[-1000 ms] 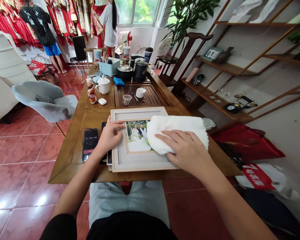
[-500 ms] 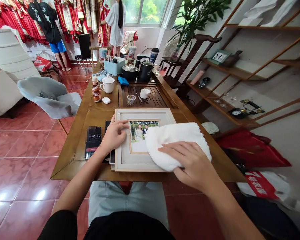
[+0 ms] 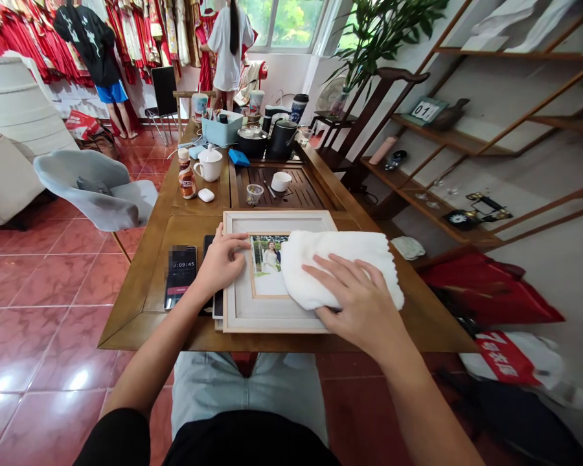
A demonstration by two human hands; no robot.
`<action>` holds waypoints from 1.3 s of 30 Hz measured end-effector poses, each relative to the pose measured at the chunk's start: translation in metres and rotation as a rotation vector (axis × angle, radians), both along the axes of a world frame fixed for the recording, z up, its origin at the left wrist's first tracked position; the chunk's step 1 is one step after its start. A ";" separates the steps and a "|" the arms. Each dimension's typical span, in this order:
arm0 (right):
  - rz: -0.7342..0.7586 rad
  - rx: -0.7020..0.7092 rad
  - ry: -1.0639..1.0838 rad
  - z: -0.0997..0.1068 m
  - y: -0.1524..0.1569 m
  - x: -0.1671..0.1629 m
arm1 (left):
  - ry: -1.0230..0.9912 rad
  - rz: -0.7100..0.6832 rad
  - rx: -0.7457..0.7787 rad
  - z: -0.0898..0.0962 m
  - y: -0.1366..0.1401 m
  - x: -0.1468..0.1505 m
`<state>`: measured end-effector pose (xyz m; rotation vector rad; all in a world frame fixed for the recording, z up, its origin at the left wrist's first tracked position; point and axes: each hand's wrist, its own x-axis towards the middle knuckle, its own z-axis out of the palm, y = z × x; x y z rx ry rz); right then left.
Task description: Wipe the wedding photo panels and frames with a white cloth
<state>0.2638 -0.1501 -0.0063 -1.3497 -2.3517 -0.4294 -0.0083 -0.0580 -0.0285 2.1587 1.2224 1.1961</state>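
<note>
A pale wooden picture frame (image 3: 272,317) lies flat near the table's front edge, with a photo (image 3: 269,255) of a couple in its middle. Over its left edge my left hand (image 3: 223,262) holds it, fingers bent onto the mat beside the photo. My right hand (image 3: 359,298) presses a folded white towel (image 3: 301,255) onto the frame's right half, fingers spread over the cloth and thumb at its lower edge. The towel hides the photo's right part. Left of the frame is a phone (image 3: 181,277) showing a timer. Dark flat items peek out beneath the frame.
Beyond the frame are a tea tray (image 3: 301,184) with a white cup (image 3: 281,181), a small clear tub (image 3: 254,193), a bottle (image 3: 186,176) and a lidded mug (image 3: 208,163). A grey chair (image 3: 97,188) stands left, shelves (image 3: 447,139) right. Two people stand by hanging clothes.
My right hand has slid the towel slightly up and left, covering more of the photo, and its fingers are spread wider. My left hand and the frame have stayed put.
</note>
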 end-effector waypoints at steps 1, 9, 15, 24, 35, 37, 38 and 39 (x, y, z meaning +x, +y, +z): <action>0.018 -0.017 0.005 0.000 -0.001 -0.003 | -0.001 -0.003 0.002 0.000 0.000 0.000; 0.351 -0.163 0.067 0.002 -0.010 -0.027 | 0.005 -0.006 0.006 0.000 0.001 -0.001; 0.230 -0.093 0.026 0.001 -0.004 -0.021 | -0.001 -0.018 0.016 -0.001 0.002 -0.001; 0.296 -0.192 0.064 0.006 -0.004 -0.032 | -0.004 -0.013 0.007 -0.001 0.002 0.000; 0.105 -0.109 -0.019 0.005 0.014 -0.018 | -0.010 -0.024 0.001 0.000 0.001 -0.001; 0.117 -0.118 -0.012 0.005 0.014 -0.021 | -0.004 -0.019 -0.003 0.000 0.001 -0.001; 0.149 -0.132 -0.002 0.005 0.013 -0.024 | -0.002 -0.018 -0.004 -0.001 0.001 0.000; 0.190 -0.150 0.010 0.006 0.011 -0.027 | -0.001 -0.016 -0.003 -0.001 0.002 0.000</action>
